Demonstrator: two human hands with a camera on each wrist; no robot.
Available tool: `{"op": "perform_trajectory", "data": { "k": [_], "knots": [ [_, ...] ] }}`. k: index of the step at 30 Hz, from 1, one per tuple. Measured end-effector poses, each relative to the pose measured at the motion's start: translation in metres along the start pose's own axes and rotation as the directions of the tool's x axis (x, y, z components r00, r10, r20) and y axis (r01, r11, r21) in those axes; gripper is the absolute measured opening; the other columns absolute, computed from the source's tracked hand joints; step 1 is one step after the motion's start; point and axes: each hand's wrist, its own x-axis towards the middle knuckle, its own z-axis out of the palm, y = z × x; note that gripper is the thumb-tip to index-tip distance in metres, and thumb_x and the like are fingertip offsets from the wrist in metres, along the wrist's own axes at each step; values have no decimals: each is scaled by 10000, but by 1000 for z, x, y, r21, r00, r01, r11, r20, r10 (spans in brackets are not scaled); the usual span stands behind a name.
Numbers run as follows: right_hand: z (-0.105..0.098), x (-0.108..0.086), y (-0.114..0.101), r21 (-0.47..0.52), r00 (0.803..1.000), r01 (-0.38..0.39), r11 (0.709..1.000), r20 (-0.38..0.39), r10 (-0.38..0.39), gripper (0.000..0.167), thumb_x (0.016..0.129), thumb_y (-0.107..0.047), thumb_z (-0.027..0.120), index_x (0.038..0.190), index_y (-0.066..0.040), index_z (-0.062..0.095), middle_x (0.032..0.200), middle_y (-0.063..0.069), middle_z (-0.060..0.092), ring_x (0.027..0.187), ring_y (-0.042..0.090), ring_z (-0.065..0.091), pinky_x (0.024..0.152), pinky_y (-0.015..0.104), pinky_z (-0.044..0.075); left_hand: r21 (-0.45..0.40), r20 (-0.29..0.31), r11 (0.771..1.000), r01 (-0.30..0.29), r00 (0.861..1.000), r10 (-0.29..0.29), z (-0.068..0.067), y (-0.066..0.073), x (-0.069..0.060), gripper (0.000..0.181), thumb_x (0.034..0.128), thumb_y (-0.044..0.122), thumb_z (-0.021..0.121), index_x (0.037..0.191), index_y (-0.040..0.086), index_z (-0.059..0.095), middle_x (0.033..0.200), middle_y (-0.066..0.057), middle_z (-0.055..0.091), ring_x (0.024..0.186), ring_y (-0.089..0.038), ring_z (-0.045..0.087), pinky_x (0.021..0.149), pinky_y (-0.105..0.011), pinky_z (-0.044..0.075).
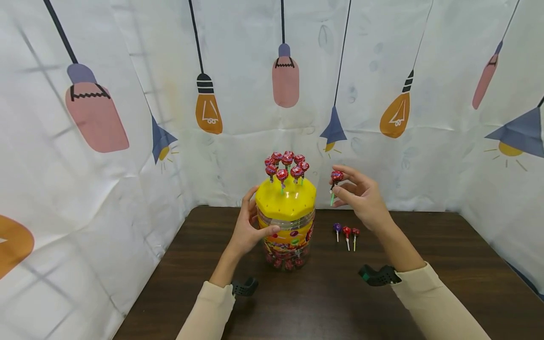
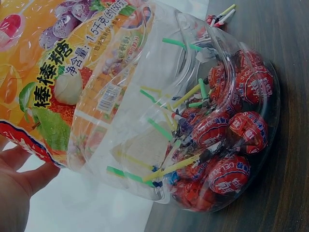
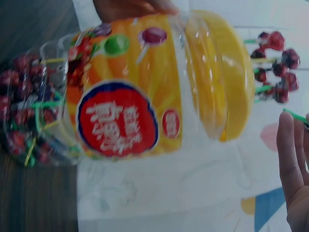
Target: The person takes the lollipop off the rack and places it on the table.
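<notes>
A clear jar with an orange label and a yellow lid stands on the table, its lower part holding red-wrapped lollipops. Several red lollipops stick upright out of the lid. My left hand grips the jar's left side, thumb across the front; the left wrist view shows part of that hand at the label. Right of the lid, my right hand pinches a red lollipop by its green stick, candy end up. In the right wrist view the right hand's fingers hold a green stick.
One purple lollipop and two red ones lie on the dark wooden table, right of the jar. Behind the table hangs a white cloth printed with lamps. Dark bands sit at both wrists.
</notes>
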Motion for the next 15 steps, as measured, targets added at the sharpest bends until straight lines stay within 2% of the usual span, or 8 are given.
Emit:
{"op": "perform_trajectory", "data": {
  "k": [9,15],
  "knots": [
    [-28,-9,24,55,999,-46,997,14,45,479,965,70,623,1424,-64,587,1080,38,674,815,138,683,635,351,630,6,-3,1000,11,1000,-11,1,1,0,1024,838,349,858,1609,364,184,1580,-3,458,1311,-253,554,1107,-556,426],
    [-47,-18,45,47,996,-82,995,44,80,478,983,46,613,1447,-56,560,1138,47,641,848,133,672,639,370,629,11,1,1000,8,1000,-8,1,0,0,1027,841,367,852,1613,362,174,1581,-2,454,1304,-240,560,1104,-560,433]
  ]
}}
